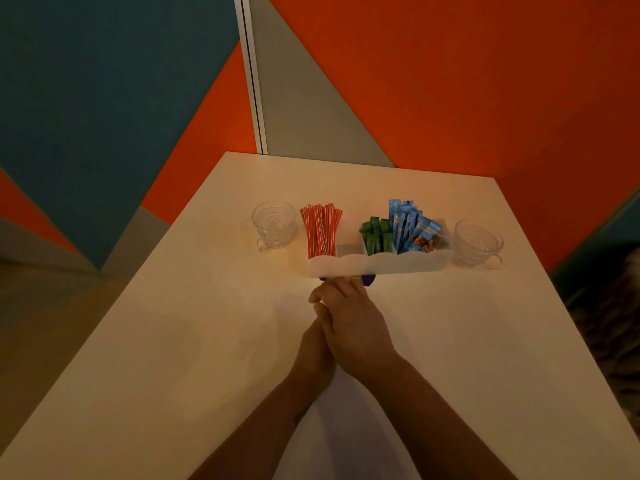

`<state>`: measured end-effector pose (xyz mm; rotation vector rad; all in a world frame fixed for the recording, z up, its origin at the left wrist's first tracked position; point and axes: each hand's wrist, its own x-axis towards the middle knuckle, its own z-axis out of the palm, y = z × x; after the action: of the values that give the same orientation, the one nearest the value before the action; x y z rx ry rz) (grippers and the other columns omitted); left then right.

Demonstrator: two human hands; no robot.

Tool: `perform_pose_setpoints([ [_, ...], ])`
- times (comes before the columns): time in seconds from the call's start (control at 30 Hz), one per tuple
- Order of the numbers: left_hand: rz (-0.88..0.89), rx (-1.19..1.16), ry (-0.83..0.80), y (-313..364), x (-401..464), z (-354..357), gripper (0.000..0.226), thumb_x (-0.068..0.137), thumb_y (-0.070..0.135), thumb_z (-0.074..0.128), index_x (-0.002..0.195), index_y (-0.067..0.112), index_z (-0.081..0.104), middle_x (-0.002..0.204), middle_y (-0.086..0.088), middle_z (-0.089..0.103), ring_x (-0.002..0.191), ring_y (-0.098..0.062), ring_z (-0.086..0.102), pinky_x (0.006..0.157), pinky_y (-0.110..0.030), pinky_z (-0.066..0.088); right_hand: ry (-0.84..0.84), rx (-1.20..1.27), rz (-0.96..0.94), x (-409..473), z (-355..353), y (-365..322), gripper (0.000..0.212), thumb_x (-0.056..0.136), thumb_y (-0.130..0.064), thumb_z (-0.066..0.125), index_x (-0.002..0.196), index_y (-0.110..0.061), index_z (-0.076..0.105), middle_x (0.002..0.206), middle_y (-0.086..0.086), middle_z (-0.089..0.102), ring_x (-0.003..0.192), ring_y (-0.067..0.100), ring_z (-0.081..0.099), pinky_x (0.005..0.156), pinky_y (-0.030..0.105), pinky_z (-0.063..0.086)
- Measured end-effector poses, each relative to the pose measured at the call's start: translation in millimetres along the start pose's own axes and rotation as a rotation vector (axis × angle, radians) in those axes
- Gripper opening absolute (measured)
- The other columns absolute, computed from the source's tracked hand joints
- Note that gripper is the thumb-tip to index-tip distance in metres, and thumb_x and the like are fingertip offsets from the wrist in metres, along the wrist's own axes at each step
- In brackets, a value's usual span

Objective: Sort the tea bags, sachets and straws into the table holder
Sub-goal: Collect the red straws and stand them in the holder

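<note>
Both hands, left (317, 344) and right (353, 323), pinched on purple packets (367, 279); two glass cups (273, 225), one holder (381, 265).

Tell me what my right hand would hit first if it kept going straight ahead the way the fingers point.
Probably the purple item at the fingertips of your right hand, then the white holder front wall just behind it.

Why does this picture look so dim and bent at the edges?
Head view: warm, low light with a brighter patch on the table around the holder; the wide lens splays the table's edges; the glass cups look soft and hazy.
</note>
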<state>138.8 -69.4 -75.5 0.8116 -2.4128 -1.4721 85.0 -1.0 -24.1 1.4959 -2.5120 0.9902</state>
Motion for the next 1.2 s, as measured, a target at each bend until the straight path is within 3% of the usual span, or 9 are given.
perform_pose_setpoints([
  [0.07,0.089,0.009,-0.149,3,-9,-3,0.022,0.096,-0.002,0.041,0.108,0.012,0.054,0.1,-0.006,0.06,0.081,0.001,0.052,0.075,-0.01,0.046,-0.11,0.025,0.028,14,-15,3,0.013,0.093,-0.02,0.053,0.103,-0.019,0.06,0.11,-0.004,0.055,0.099,0.011,0.054,0.087,0.027,0.048],
  [0.2,0.18,-0.054,0.019,43,20,-23,0.038,0.097,-0.005,0.034,0.072,0.023,0.044,0.07,0.008,0.045,0.062,0.0,0.047,0.061,-0.005,0.039,-0.359,0.251,0.125,55,-55,-4,0.017,0.091,-0.011,0.053,0.08,-0.024,0.05,0.08,-0.007,0.053,0.071,0.011,0.054,0.064,0.023,0.05],
  [0.33,0.362,-0.071,0.041,70,72,-50,0.016,0.093,0.012,0.042,0.088,0.023,0.051,0.077,0.008,0.051,0.07,0.002,0.053,0.067,-0.021,0.045,-0.302,0.08,0.1,109,-77,-2,0.019,0.082,-0.001,0.062,0.084,-0.017,0.051,0.081,0.0,0.057,0.073,0.018,0.057,0.066,0.033,0.051],
  [0.4,0.404,0.093,0.058,70,105,-62,0.018,0.093,0.021,0.043,0.098,0.011,0.057,0.086,-0.009,0.056,0.082,-0.016,0.058,0.072,-0.038,0.049,-0.247,0.013,0.064,135,-78,4,0.018,0.082,-0.004,0.063,0.086,-0.016,0.051,0.085,0.003,0.057,0.076,0.021,0.057,0.063,0.03,0.048],
  [0.5,0.235,0.274,-0.016,76,133,-74,0.031,0.097,0.03,0.042,0.112,0.004,0.053,0.104,-0.02,0.055,0.094,-0.031,0.057,0.086,-0.046,0.05,-0.228,-0.034,0.07,160,-70,12,0.007,0.089,-0.009,0.058,0.095,-0.011,0.054,0.085,0.003,0.054,0.075,0.016,0.05,0.054,0.017,0.035],
  [0.67,0.064,0.412,-0.017,70,133,-77,0.038,0.091,0.031,0.058,0.119,0.006,0.056,0.115,-0.014,0.064,0.103,-0.029,0.061,0.078,-0.029,0.041,-0.286,-0.013,0.098,169,-45,27,0.014,0.091,-0.01,0.055,0.103,-0.004,0.055,0.088,0.004,0.054,0.074,0.011,0.047,0.054,0.012,0.03],
  [0.8,0.024,0.414,0.174,54,128,-75,0.037,0.079,0.025,0.072,0.109,0.008,0.06,0.106,-0.011,0.068,0.099,-0.029,0.062,0.073,-0.027,0.039,-0.336,-0.039,0.126,168,-24,36,0.018,0.089,-0.017,0.058,0.103,-0.006,0.054,0.087,0.005,0.055,0.078,0.018,0.05,0.061,0.023,0.038],
  [0.97,-0.046,0.381,0.302,49,125,-71,0.02,0.082,0.025,0.063,0.096,0.011,0.065,0.095,-0.01,0.07,0.086,-0.029,0.064,0.067,-0.03,0.046,-0.384,-0.113,0.165,168,-5,41,0.018,0.088,-0.016,0.057,0.104,-0.007,0.052,0.093,0.011,0.057,0.081,0.023,0.053,0.066,0.029,0.04],
  [1.2,-0.053,0.343,0.369,50,128,-77,0.015,0.082,0.027,0.064,0.091,0.015,0.064,0.094,-0.007,0.07,0.086,-0.027,0.065,0.072,-0.033,0.05,-0.022,0.119,0.177,159,-5,46,0.066,0.077,-0.01,0.072,0.132,-0.025,0.038,0.131,0.005,0.039,0.105,0.025,0.056,0.079,0.027,0.044],
])
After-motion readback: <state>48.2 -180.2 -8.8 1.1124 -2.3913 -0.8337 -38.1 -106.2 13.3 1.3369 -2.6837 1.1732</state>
